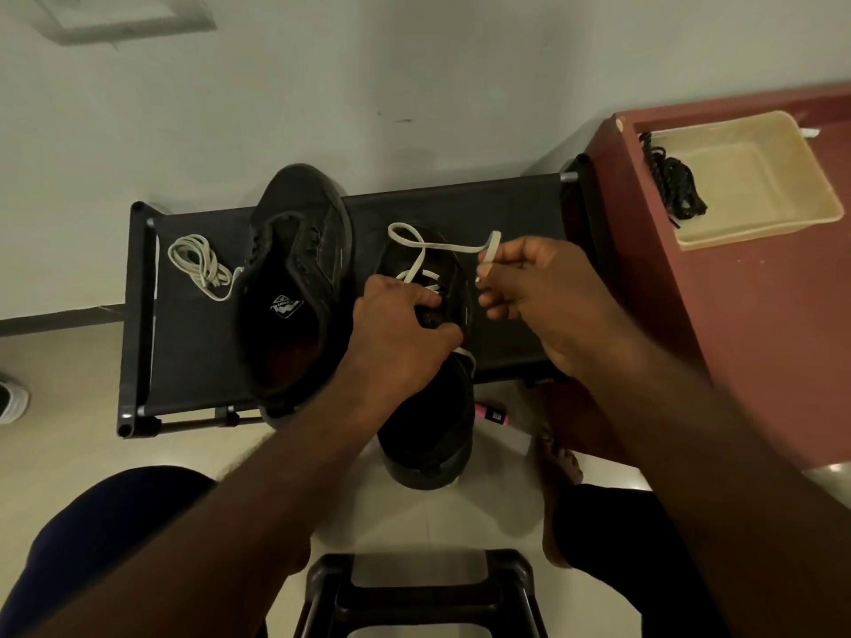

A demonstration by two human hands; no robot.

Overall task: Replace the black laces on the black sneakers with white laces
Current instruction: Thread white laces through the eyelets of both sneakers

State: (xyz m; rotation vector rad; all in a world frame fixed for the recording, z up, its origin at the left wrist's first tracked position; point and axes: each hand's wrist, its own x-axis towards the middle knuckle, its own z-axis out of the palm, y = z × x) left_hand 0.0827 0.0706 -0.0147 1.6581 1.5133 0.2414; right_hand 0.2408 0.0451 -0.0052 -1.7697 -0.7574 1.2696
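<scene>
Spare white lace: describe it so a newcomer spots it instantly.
Start at the black fabric rack. On its left end, beside the left sneaker, lies a loose bundle of white lace. Unlike the other white lace, no hand holds it.

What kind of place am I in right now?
Probably a home entryway or room corner: a low black shoe rack against a plain wall, tiled floor, and a beige tray holding black laces.

A: What does the left hand (400, 324) hide?
B: The lacing holes of the sneaker (428, 435), and where the white lace (442, 246) runs there.
A: Left of the table (193, 352)?
B: A white shoe (11, 400), cut off by the edge.
A: The pink thing (492, 414) by the table's near edge?
B: Half hidden, label unreadable.
</scene>
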